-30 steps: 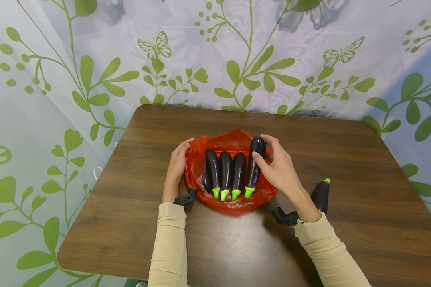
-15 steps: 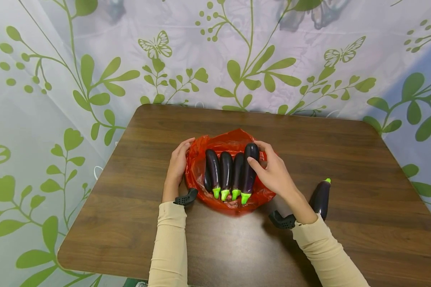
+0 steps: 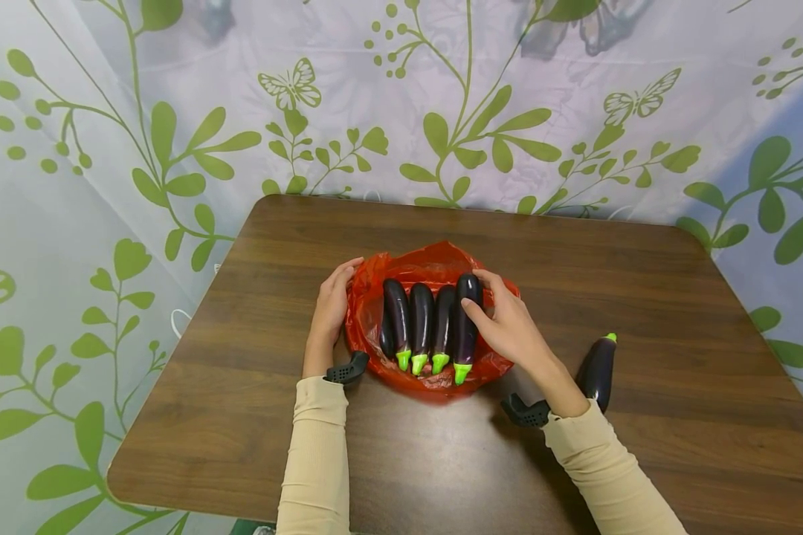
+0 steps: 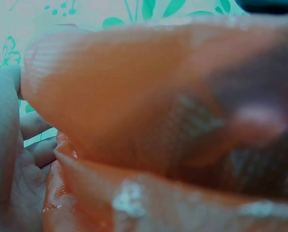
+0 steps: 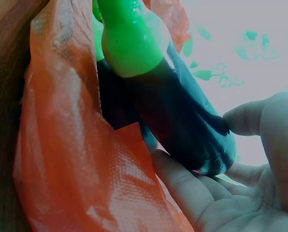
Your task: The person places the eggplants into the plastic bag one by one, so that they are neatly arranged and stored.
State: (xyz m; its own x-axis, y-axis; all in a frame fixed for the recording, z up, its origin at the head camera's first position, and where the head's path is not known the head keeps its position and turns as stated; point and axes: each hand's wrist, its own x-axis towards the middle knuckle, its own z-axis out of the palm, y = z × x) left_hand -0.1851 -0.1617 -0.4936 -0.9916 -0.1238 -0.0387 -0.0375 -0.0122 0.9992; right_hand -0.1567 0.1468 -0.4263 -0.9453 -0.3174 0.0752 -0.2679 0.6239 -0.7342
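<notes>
A red plastic bag point(image 3: 435, 256) lies spread wide at the table's middle. Inside it, several dark purple eggplants point(image 3: 420, 319) lie side by side, their bright green stem ends toward the person. My right hand point(image 3: 505, 323) grips the rightmost eggplant point(image 3: 467, 327), thumb on top and fingers along its far side. In the right wrist view this eggplant point(image 5: 182, 116) sits between thumb and fingers, just inside the bag wall point(image 5: 66, 145). My left hand point(image 3: 329, 305) rests against the bag's left side, its fingers extended along the outside; the left wrist view shows its palm point(image 4: 25, 188) beside the blurred film.
Another eggplant point(image 3: 597, 371) lies on the brown wooden table point(image 3: 696, 416) right of the bag, partly behind the right forearm. A curtain point(image 3: 348, 89) with green leaves hangs behind the table. Black camera mounts point(image 3: 527, 411) sit on both wrists.
My right hand has moved left and slightly down with its eggplant, bringing it beside the others in the bag. My left hand has stayed at the bag's left side.
</notes>
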